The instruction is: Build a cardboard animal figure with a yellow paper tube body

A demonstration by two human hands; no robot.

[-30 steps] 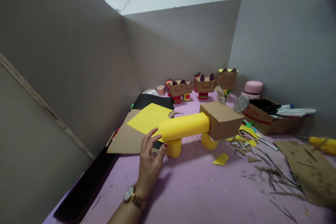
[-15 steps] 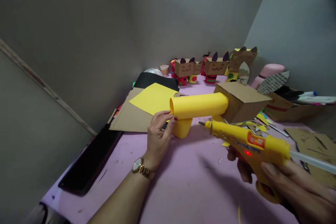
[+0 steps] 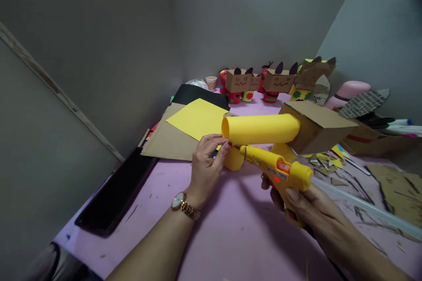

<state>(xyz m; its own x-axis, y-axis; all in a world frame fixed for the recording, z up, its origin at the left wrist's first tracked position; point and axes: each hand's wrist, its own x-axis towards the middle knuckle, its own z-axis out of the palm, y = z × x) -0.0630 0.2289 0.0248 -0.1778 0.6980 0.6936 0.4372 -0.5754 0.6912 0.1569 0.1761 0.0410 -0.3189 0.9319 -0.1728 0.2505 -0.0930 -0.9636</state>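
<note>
A paper animal stands on the pink table: a yellow tube body [image 3: 262, 128], short yellow tube legs [image 3: 233, 158] and a brown cardboard box head [image 3: 318, 125]. My left hand [image 3: 207, 166], with a gold watch on the wrist, pinches the open left end of the yellow tube. My right hand [image 3: 308, 204] grips a yellow glue gun [image 3: 277, 170] with a red light on. Its nozzle points at the joint between the tube and the near leg. A clear glue stick [image 3: 365, 208] trails out of the gun's back.
A yellow paper sheet [image 3: 196, 118] lies on brown cardboard [image 3: 168, 142] at the left, beside a black tray [image 3: 114, 193]. Several small box-headed figures [image 3: 260, 82] stand at the back wall. Right: a cardboard box of markers [image 3: 376, 138], paper scraps [image 3: 329, 162], a pink bottle [image 3: 349, 91].
My right hand came in with the glue gun and moved its nozzle left, up to the tube and leg. My left hand shifted to pinch the tube's end. The view tilted downward.
</note>
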